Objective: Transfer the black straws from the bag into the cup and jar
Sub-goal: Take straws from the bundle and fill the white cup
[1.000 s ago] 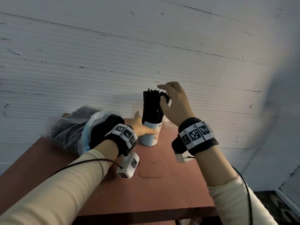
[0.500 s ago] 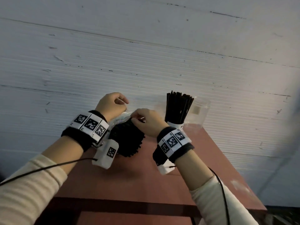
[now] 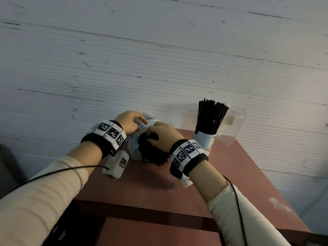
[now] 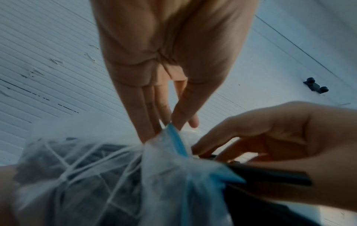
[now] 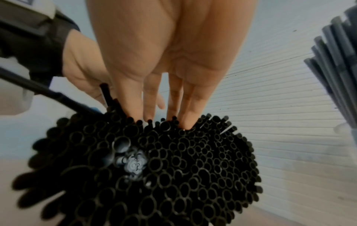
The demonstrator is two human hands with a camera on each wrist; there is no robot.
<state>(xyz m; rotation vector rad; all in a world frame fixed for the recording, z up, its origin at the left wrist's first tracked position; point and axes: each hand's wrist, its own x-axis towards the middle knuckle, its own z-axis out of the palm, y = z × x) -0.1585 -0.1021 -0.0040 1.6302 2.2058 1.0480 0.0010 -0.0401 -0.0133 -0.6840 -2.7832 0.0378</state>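
Note:
A clear plastic bag with a blue rim lies at the table's back edge, and a thick bundle of black straws sticks out of its mouth toward me. My left hand pinches the blue rim of the bag. My right hand reaches over the bundle, fingertips sunk among the open straw ends, curling round a bunch of them. To the right a white paper cup stands full of upright black straws. A clear jar stands just behind it.
The reddish-brown table is small; its front edge and right edge are close. A white ribbed wall runs right behind the bag, cup and jar. The cup's straws rise close to my right hand.
A second ago my right hand was at the straws in the cup and my left hand held the cup. Both hands have moved left to the bag and taken hold there.

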